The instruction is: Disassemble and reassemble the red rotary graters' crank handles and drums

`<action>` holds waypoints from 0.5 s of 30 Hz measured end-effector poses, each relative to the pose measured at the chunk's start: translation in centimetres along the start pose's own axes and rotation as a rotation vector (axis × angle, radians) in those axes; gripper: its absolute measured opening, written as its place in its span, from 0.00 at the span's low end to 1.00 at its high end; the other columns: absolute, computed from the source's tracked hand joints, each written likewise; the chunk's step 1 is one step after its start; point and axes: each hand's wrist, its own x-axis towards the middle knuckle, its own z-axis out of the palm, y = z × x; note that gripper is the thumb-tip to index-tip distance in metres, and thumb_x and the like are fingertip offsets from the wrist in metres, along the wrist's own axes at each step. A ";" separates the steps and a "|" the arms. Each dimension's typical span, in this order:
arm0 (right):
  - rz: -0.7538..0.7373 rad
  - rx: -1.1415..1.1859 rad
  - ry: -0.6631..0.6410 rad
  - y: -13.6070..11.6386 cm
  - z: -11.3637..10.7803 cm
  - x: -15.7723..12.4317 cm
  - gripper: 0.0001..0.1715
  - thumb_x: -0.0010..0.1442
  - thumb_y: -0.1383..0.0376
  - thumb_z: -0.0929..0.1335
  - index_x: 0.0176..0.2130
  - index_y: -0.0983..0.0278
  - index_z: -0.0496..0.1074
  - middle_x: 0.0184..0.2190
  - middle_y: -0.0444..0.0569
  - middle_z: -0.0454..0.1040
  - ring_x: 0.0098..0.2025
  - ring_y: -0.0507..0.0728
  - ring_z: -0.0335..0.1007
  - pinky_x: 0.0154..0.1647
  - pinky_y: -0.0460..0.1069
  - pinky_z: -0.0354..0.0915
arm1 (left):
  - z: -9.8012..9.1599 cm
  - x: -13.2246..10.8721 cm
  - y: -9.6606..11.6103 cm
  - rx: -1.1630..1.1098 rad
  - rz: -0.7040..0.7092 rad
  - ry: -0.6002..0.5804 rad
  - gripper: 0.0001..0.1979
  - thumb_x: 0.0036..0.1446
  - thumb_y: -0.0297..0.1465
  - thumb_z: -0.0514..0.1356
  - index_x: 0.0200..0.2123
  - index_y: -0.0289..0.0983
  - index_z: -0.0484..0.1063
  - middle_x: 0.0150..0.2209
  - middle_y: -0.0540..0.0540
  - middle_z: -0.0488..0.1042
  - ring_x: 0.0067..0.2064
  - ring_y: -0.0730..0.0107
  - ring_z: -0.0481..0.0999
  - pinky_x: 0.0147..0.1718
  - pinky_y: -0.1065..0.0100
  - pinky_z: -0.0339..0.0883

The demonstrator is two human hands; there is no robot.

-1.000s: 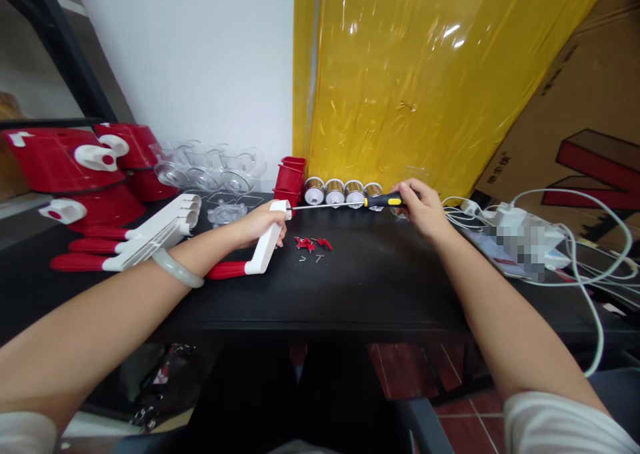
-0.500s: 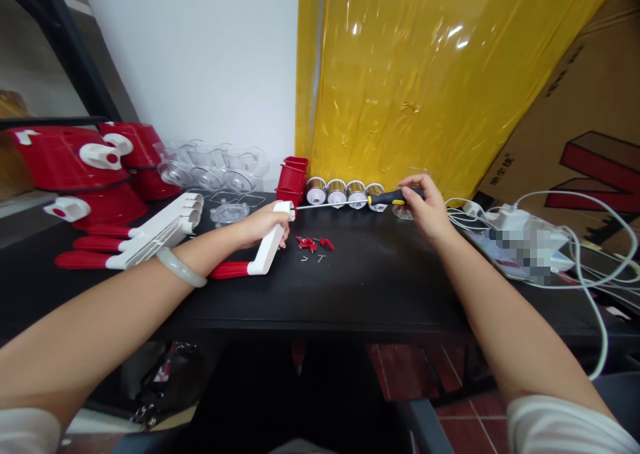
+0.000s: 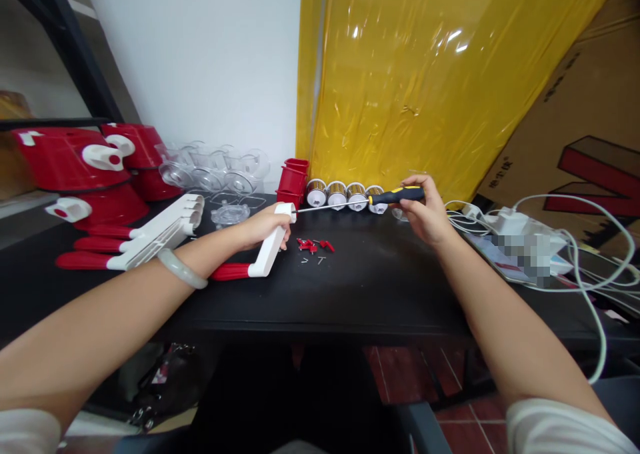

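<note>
My left hand [image 3: 267,229] is closed around the upper end of a white crank handle [image 3: 270,251] with a red grip, its open socket facing right. In my right hand [image 3: 425,207] is a screwdriver [image 3: 397,195] with a black and yellow handle, held by the fingers near its back end. The long shaft runs level to the left, and its tip is at the socket's mouth; whether it touches a screw inside is hidden. Just below the shaft lie several small red pieces [image 3: 313,245] and loose screws [image 3: 321,261] on the black table [image 3: 380,281].
More white crank handles [image 3: 165,224] with red grips lie at left, before red housings [image 3: 75,167]. Clear plastic parts [image 3: 215,171], red hoppers [image 3: 293,184] and metal grater drums [image 3: 337,194] line the back. White cables [image 3: 603,307] and a power strip occupy the right.
The screwdriver's handle has turned in my right hand, showing more yellow, and my fingers have shifted slightly on it. The crank handle stays almost in place in my left hand.
</note>
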 end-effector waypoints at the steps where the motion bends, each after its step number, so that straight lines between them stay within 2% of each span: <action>1: -0.001 0.045 -0.017 0.0 0.1 0.0 0.23 0.50 0.51 0.72 0.44 0.52 0.64 0.42 0.45 0.71 0.40 0.57 0.72 0.37 0.53 0.73 | 0.0 0.0 0.0 -0.001 0.001 0.003 0.18 0.41 0.27 0.58 0.39 0.39 0.59 0.18 0.52 0.70 0.18 0.67 0.70 0.20 0.68 0.68; 3: 0.031 0.121 -0.007 -0.1 0.2 -0.1 0.23 0.50 0.50 0.72 0.43 0.53 0.64 0.41 0.45 0.71 0.40 0.57 0.73 0.38 0.54 0.73 | 0.0 0.1 0.0 -0.005 0.006 0.008 0.19 0.40 0.27 0.58 0.39 0.40 0.59 0.18 0.52 0.70 0.17 0.67 0.70 0.19 0.68 0.68; 5: 0.086 0.109 0.015 -0.2 0.3 -0.1 0.21 0.54 0.45 0.70 0.39 0.54 0.65 0.33 0.44 0.71 0.32 0.56 0.71 0.31 0.52 0.71 | 0.0 0.1 0.0 -0.011 0.006 0.006 0.19 0.40 0.27 0.58 0.39 0.40 0.59 0.18 0.52 0.70 0.17 0.67 0.70 0.19 0.68 0.68; 7: 0.148 0.030 0.045 -0.2 0.4 -0.1 0.22 0.58 0.42 0.68 0.35 0.56 0.65 0.24 0.42 0.67 0.23 0.54 0.65 0.23 0.50 0.65 | 0.0 0.1 0.0 -0.012 0.002 0.003 0.19 0.40 0.27 0.58 0.39 0.39 0.59 0.18 0.51 0.70 0.18 0.67 0.70 0.19 0.68 0.68; 9: 0.167 -0.037 0.068 -0.2 0.3 -0.1 0.22 0.58 0.42 0.68 0.33 0.57 0.66 0.20 0.40 0.63 0.19 0.52 0.59 0.20 0.49 0.61 | -0.1 0.2 -0.1 -0.010 0.002 0.000 0.19 0.40 0.27 0.58 0.39 0.39 0.59 0.18 0.51 0.70 0.18 0.67 0.70 0.19 0.68 0.68; 11: 0.117 -0.021 0.088 -0.2 0.2 -0.1 0.20 0.56 0.45 0.71 0.35 0.56 0.66 0.24 0.41 0.67 0.22 0.52 0.63 0.22 0.49 0.65 | -0.1 0.3 -0.2 -0.011 0.010 -0.008 0.19 0.40 0.27 0.58 0.39 0.39 0.59 0.18 0.51 0.70 0.17 0.67 0.70 0.19 0.68 0.67; 13: 0.056 0.044 0.066 -0.3 0.2 -0.1 0.20 0.53 0.49 0.73 0.39 0.55 0.66 0.33 0.43 0.71 0.31 0.55 0.70 0.30 0.51 0.71 | -0.2 0.3 -0.3 -0.010 0.017 -0.018 0.19 0.40 0.27 0.58 0.39 0.39 0.59 0.19 0.51 0.70 0.18 0.67 0.70 0.19 0.68 0.68; 15: 0.040 0.102 0.016 -0.4 0.2 -0.1 0.22 0.50 0.51 0.73 0.42 0.53 0.65 0.39 0.44 0.71 0.39 0.57 0.73 0.36 0.53 0.74 | -0.2 0.2 -0.3 -0.009 0.018 -0.023 0.19 0.41 0.27 0.58 0.39 0.39 0.59 0.19 0.51 0.71 0.18 0.67 0.70 0.20 0.68 0.68</action>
